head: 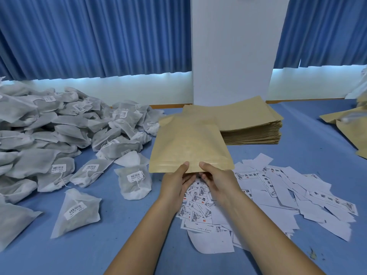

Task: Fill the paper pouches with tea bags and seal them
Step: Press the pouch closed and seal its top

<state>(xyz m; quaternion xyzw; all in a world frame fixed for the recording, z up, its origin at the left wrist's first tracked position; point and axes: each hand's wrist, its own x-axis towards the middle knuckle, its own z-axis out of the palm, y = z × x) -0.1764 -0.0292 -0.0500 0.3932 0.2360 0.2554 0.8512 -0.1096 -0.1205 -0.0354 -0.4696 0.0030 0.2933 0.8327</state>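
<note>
Head view: my left hand [174,183] and right hand [218,181] pinch the near edge of a brown paper pouch [188,143] over scattered labels [288,195], thumbs on top, fingers beneath mostly hidden. Its long axis runs away from me toward the pouch stack [252,126], tea bags [59,132] at left; the gripped end seems to be its mouth

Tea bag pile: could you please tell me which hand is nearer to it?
Left. The left hand grips the pouch just right of the tea bag pile; the right hand grips it farther right.
</note>
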